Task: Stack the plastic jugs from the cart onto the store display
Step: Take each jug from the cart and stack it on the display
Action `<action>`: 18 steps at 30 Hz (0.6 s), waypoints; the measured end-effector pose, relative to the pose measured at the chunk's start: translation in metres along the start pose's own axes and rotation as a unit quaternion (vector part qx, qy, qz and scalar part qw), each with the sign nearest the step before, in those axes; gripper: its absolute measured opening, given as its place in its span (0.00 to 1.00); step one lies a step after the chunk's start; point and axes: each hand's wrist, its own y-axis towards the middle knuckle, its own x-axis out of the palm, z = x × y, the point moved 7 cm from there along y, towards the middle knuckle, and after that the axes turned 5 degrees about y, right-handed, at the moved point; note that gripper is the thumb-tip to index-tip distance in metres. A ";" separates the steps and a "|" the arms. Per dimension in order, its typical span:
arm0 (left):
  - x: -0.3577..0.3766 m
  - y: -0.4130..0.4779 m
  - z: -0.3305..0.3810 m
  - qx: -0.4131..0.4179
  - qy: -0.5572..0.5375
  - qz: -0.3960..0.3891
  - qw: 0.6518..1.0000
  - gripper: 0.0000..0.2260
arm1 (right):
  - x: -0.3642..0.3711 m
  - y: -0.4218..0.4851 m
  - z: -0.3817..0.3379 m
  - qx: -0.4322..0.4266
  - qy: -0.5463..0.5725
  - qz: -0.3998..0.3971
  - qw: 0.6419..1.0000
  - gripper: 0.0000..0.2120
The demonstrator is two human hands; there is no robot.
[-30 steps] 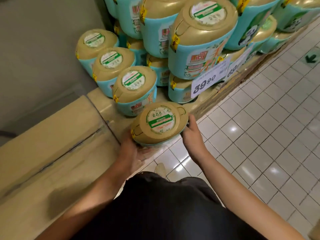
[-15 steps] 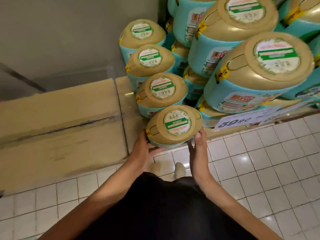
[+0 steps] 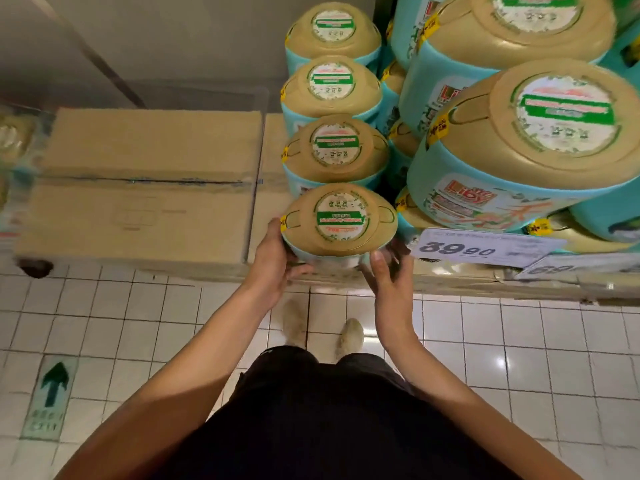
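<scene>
- Jug (image 3: 339, 220): tan lid up and pale blue body below, held between both hands at the front edge of the display base (image 3: 485, 284), just in front of the nearest jug in the row; whether its bottom rests on the base cannot be told
- Left hand (image 3: 273, 261): grips the jug's left side, thumb lying up along the lid's rim, fingers curled under the body, forearm reaching up from the lower left
- Right hand (image 3: 388, 275): cups the jug's lower right side, fingers bent round the body, palm turned inward, wrist straight
- Lid label on the held jug: a round white sticker with a green band, printed upside down to the viewer; the writing is too small to read
- Row of jugs (image 3: 334, 150): three more of the same kind in a line behind the held one, each with the same round label, printed the other way up
- Stacked jugs (image 3: 554, 133): larger in view, piled at the right; the blue wrap of the nearest reads "Liby" in red, with a yellow tag at each handle
- Price card (image 3: 485, 249): white, reads "39.90", just right of the right hand; a second card (image 3: 568, 268) beside it is blurred
- Cardboard box (image 3: 145, 188): closed and taped along its seam, left of the display
- Floor (image 3: 519, 341): white tiles, with a green arrow sticker (image 3: 52, 389) at the lower left
- Shoes (image 3: 294, 320): pale, below the jug, above a black garment (image 3: 329, 410)
</scene>
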 end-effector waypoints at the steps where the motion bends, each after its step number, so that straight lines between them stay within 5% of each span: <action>1: -0.001 -0.002 -0.003 0.007 -0.006 0.003 1.000 0.22 | -0.001 0.000 0.003 0.002 -0.002 -0.004 1.000 0.35; 6: -0.033 -0.024 -0.014 0.052 -0.066 0.075 0.994 0.23 | 0.000 -0.016 0.040 0.054 -0.020 -0.034 0.998 0.23; 9: -0.070 -0.044 -0.025 0.085 -0.036 0.079 0.993 0.23 | 0.024 -0.037 0.067 0.105 -0.069 -0.134 0.983 0.09; 12: -0.123 -0.066 -0.044 0.108 -0.025 0.099 0.989 0.21 | 0.071 -0.063 0.076 0.102 -0.145 -0.255 0.950 0.09; 18: -0.269 -0.112 -0.105 0.068 -0.032 0.172 0.982 0.15 | 0.180 -0.107 0.087 0.064 -0.210 -0.359 0.907 0.12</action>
